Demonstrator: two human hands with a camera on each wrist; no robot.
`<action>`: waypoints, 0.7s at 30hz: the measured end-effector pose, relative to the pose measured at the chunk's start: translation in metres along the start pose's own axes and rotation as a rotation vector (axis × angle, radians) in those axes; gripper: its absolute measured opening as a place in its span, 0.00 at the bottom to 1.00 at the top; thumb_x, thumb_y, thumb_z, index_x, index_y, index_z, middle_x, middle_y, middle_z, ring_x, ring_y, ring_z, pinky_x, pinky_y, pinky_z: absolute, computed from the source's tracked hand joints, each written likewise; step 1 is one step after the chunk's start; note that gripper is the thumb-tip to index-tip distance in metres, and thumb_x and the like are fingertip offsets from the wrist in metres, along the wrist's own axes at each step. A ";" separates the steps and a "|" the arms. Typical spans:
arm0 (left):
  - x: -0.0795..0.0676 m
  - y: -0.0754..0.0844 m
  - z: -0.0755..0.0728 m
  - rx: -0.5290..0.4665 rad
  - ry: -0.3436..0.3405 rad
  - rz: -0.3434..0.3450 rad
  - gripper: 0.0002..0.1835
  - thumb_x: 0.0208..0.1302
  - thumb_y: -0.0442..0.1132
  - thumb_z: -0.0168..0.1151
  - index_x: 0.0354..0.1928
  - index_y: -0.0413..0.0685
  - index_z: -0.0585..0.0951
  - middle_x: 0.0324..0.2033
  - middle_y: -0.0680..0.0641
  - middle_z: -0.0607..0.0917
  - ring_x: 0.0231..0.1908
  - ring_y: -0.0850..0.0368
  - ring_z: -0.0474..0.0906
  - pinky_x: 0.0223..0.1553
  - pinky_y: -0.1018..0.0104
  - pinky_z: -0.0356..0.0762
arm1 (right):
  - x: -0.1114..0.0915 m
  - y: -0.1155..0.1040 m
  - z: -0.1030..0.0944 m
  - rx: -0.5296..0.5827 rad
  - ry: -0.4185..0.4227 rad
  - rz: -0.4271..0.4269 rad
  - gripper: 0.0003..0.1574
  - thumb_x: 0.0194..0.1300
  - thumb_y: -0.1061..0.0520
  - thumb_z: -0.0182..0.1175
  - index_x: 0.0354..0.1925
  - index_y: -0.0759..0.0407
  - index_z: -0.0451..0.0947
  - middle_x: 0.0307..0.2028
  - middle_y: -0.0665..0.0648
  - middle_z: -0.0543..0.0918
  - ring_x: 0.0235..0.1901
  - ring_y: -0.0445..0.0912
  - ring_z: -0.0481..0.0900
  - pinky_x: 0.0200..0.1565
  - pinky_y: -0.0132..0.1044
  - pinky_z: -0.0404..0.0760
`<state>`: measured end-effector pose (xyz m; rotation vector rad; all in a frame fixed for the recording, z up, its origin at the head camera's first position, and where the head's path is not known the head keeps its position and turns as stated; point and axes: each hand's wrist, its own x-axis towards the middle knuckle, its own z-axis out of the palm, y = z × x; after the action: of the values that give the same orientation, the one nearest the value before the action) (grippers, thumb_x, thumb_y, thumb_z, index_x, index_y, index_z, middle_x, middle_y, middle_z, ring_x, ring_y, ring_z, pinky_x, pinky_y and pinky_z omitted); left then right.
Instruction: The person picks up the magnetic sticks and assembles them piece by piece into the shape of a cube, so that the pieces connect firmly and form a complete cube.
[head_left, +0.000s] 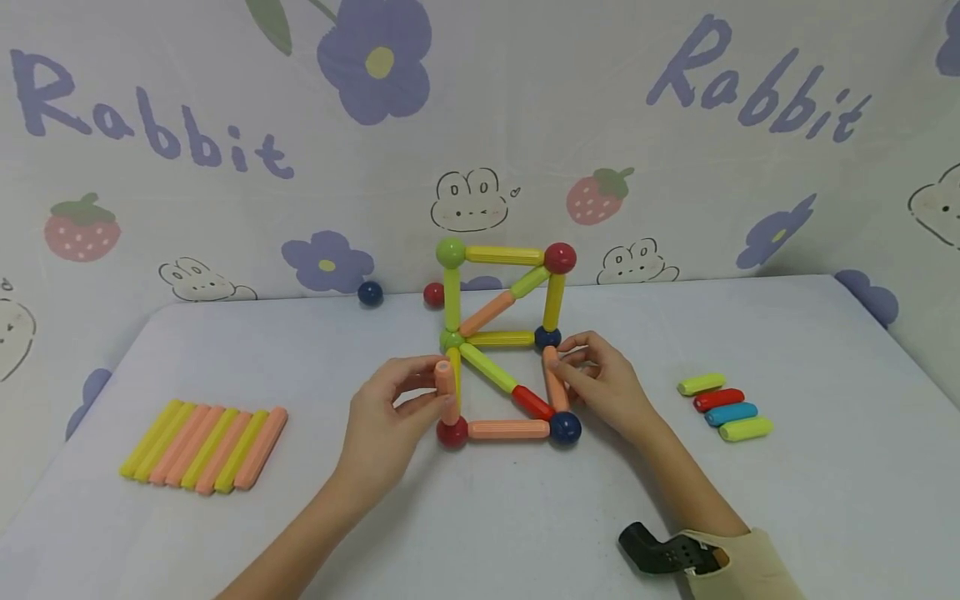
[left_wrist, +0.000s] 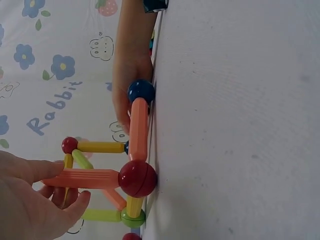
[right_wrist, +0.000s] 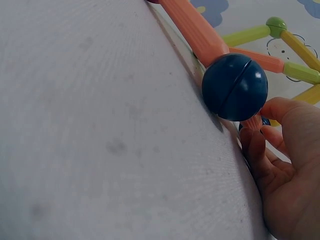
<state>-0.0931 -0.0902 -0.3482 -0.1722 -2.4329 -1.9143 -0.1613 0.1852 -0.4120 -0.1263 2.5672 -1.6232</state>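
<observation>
A magnetic stick-and-ball frame stands mid-table, with a flat base and a tall back square. My left hand pinches an orange magnetic stick that stands upright on the front-left red ball; in the left wrist view the stick touches that ball. My right hand pinches the orange side stick between the front navy ball and the back navy ball. In the right wrist view the front navy ball partly hides that stick. A green-and-red diagonal crosses the base.
Yellow and orange sticks lie in a row at left. Several short sticks in green, red and blue lie at right. A loose navy ball and red ball sit at the back edge, before a printed cloth.
</observation>
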 end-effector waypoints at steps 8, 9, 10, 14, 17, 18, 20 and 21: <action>0.010 0.007 -0.020 0.002 -0.063 -0.066 0.28 0.68 0.31 0.71 0.69 0.43 0.79 0.63 0.43 0.82 0.62 0.49 0.81 0.64 0.61 0.81 | -0.001 0.000 0.000 0.013 -0.002 -0.005 0.23 0.77 0.53 0.63 0.61 0.64 0.70 0.52 0.67 0.82 0.31 0.45 0.80 0.34 0.28 0.83; 0.012 0.007 -0.024 0.002 -0.073 -0.097 0.27 0.70 0.32 0.70 0.70 0.45 0.78 0.64 0.43 0.82 0.63 0.49 0.81 0.65 0.60 0.80 | -0.001 0.000 0.000 0.014 -0.003 -0.004 0.23 0.77 0.53 0.63 0.61 0.64 0.70 0.52 0.67 0.82 0.31 0.45 0.80 0.34 0.28 0.83; 0.015 0.008 -0.028 -0.014 -0.079 -0.129 0.27 0.71 0.34 0.70 0.71 0.45 0.77 0.65 0.44 0.81 0.63 0.50 0.81 0.65 0.60 0.80 | -0.001 0.000 0.000 0.014 -0.004 -0.003 0.23 0.77 0.53 0.63 0.61 0.64 0.70 0.52 0.67 0.82 0.31 0.45 0.80 0.34 0.28 0.83; 0.033 0.008 -0.037 -0.092 -0.064 -0.184 0.26 0.76 0.35 0.64 0.73 0.43 0.75 0.64 0.40 0.79 0.65 0.46 0.79 0.64 0.62 0.80 | -0.001 -0.001 0.000 0.008 -0.005 0.004 0.24 0.77 0.52 0.63 0.61 0.64 0.70 0.52 0.67 0.82 0.32 0.45 0.81 0.34 0.28 0.83; 0.051 0.002 -0.035 -0.088 -0.035 -0.167 0.24 0.78 0.34 0.61 0.72 0.38 0.75 0.62 0.37 0.78 0.64 0.40 0.79 0.62 0.63 0.81 | -0.001 -0.001 0.000 0.006 -0.005 0.006 0.24 0.77 0.51 0.63 0.61 0.64 0.70 0.53 0.67 0.82 0.32 0.45 0.81 0.35 0.29 0.84; 0.058 -0.001 -0.033 -0.056 -0.023 -0.160 0.24 0.78 0.34 0.61 0.72 0.38 0.75 0.61 0.37 0.79 0.63 0.39 0.80 0.62 0.62 0.81 | -0.001 -0.001 0.000 0.006 -0.004 0.006 0.24 0.77 0.51 0.63 0.61 0.64 0.70 0.53 0.67 0.82 0.32 0.45 0.81 0.35 0.29 0.84; 0.071 -0.006 -0.029 0.024 -0.001 -0.151 0.23 0.78 0.34 0.61 0.71 0.38 0.76 0.62 0.37 0.80 0.61 0.39 0.82 0.62 0.60 0.83 | -0.001 -0.001 -0.001 0.009 -0.004 0.004 0.24 0.77 0.51 0.63 0.61 0.64 0.70 0.53 0.67 0.82 0.32 0.45 0.81 0.35 0.28 0.83; 0.078 -0.009 -0.026 0.060 0.009 -0.146 0.23 0.78 0.34 0.61 0.71 0.38 0.76 0.62 0.37 0.80 0.60 0.39 0.83 0.61 0.58 0.83 | -0.001 -0.001 0.000 0.012 -0.004 0.003 0.24 0.77 0.52 0.63 0.61 0.64 0.70 0.53 0.67 0.82 0.32 0.45 0.81 0.34 0.28 0.83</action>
<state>-0.1727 -0.1133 -0.3432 0.0172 -2.5590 -1.8884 -0.1603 0.1853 -0.4109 -0.1246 2.5528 -1.6353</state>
